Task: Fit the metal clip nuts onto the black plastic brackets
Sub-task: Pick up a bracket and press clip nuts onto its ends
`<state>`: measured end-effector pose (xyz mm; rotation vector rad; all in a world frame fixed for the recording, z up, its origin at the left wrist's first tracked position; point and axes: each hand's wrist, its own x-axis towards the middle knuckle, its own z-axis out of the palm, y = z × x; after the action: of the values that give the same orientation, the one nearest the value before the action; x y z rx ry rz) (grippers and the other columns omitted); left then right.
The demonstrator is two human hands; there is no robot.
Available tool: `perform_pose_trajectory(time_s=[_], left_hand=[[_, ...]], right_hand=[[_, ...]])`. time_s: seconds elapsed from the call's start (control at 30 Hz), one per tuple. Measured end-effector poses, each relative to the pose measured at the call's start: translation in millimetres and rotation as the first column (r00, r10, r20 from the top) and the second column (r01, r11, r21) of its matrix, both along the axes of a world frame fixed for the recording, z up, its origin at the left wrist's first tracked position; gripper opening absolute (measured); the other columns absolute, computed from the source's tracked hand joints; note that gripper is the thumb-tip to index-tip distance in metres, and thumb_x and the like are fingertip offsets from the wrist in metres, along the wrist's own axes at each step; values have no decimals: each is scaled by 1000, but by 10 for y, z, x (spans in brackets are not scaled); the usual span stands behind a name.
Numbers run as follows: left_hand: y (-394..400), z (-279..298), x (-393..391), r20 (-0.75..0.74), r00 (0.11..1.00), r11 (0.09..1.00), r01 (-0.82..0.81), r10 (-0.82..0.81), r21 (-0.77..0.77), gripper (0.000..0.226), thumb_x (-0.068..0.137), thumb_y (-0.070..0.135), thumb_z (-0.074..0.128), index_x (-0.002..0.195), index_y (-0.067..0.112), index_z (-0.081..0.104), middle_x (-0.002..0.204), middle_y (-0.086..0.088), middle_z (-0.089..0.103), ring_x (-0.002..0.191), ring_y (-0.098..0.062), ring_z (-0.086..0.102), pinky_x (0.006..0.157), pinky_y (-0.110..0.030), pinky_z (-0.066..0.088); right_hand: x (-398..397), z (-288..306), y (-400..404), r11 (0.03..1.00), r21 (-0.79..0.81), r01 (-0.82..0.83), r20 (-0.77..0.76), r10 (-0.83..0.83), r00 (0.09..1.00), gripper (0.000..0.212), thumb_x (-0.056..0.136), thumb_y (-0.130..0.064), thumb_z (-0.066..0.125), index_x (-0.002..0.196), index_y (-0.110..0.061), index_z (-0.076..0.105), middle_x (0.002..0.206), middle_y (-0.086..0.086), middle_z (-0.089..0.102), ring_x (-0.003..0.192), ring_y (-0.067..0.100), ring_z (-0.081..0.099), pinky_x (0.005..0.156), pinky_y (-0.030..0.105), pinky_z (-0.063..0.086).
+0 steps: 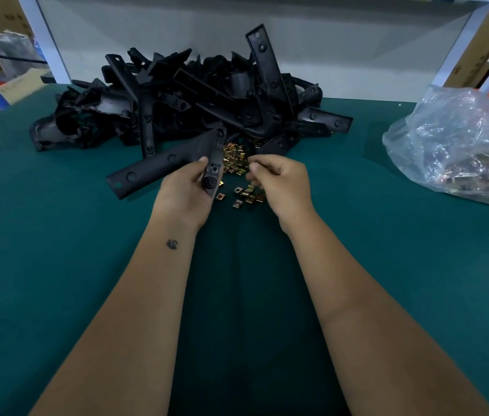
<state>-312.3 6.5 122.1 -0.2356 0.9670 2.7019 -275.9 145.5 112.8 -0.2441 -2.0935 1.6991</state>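
Observation:
My left hand [186, 193] grips a black plastic bracket [171, 159] by its near end; the long arm of the bracket points left over the green table. My right hand [279, 183] hovers beside it with fingers curled and thumb pressed to the fingertips, over a small heap of gold metal clip nuts [234, 159]. Whether a nut sits in that pinch is hidden. A few loose clip nuts [247, 195] lie between my two hands. Behind them rises a big pile of black brackets [195, 94].
A clear plastic bag [459, 145] with more clip nuts lies at the right on the green table [57, 250]. A white panel stands behind the pile. Cardboard boxes and an orange crate sit beyond the table's left and right edges.

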Motion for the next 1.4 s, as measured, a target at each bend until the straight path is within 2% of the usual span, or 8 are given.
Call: perform_pose_trajectory(time_s=[0.13, 0.27, 0.53, 0.73, 0.97, 1.1, 1.23, 1.4], left_hand=[[71, 21, 99, -54, 994, 995, 95, -95, 0, 20, 99, 0, 49, 86, -2, 64, 72, -9, 74, 64, -17, 73, 56, -23, 56], [87, 22, 127, -56, 990, 992, 129, -129, 5, 18, 98, 0, 50, 86, -2, 64, 73, -9, 73, 65, -17, 73, 57, -24, 57], [90, -3, 110, -39, 988, 988, 149, -148, 35, 10, 95, -1, 56, 101, -3, 63, 100, -14, 70, 94, -21, 69, 87, -33, 59], [131, -8, 145, -36, 984, 982, 174, -172, 72, 9, 94, -1, 57, 97, -2, 65, 97, -14, 73, 91, -19, 71, 85, -31, 59], [132, -7, 142, -22, 985, 979, 172, -171, 106, 9, 94, 0, 57, 92, -1, 66, 90, -12, 74, 83, -18, 72, 81, -30, 60], [129, -3, 143, -12, 985, 980, 171, -171, 102, 7, 94, 0, 58, 92, -1, 65, 89, -12, 74, 87, -19, 71, 82, -30, 60], [133, 4, 153, -7, 984, 981, 177, -177, 78, 6, 94, 0, 59, 95, 0, 65, 87, -11, 74, 90, -19, 69, 84, -30, 60], [143, 9, 169, -17, 980, 980, 197, -196, 32, 6, 93, 2, 61, 96, 0, 65, 86, -9, 75, 82, -16, 72, 84, -29, 59]], right_hand=[[24, 59, 76, 959, -278, -59, -17, 56, 998, 18, 96, -6, 58, 97, -17, 71, 83, 1, 76, 76, 10, 69, 71, 21, 54], [43, 98, 140, 879, -467, -96, -34, 90, 995, 10, 93, -7, 62, 93, -12, 71, 80, 6, 75, 71, 14, 68, 68, 23, 54], [51, 111, 159, 706, -685, -181, -103, 152, 983, 5, 88, -6, 68, 88, -11, 68, 85, 6, 75, 74, 12, 70, 66, 22, 55], [41, 108, 127, 651, -725, -224, -108, 214, 971, 7, 93, -9, 59, 87, -12, 62, 90, 8, 76, 79, 14, 71, 67, 22, 55], [20, 84, 121, 673, -716, -186, -90, 175, 980, 8, 92, -11, 62, 87, -14, 67, 77, 4, 74, 66, 11, 67, 61, 21, 53], [3, 73, 133, 662, -724, -192, -124, 149, 981, 10, 91, -4, 61, 91, -11, 68, 82, 6, 74, 72, 13, 70, 66, 22, 55], [-4, 71, 113, 702, -685, -196, -151, 126, 980, 9, 92, -3, 60, 91, -9, 67, 82, 7, 73, 74, 14, 70, 68, 22, 54], [4, 77, 94, 752, -625, -209, -153, 144, 978, 15, 86, 6, 64, 89, -8, 69, 83, 7, 72, 75, 14, 68, 72, 23, 55]])
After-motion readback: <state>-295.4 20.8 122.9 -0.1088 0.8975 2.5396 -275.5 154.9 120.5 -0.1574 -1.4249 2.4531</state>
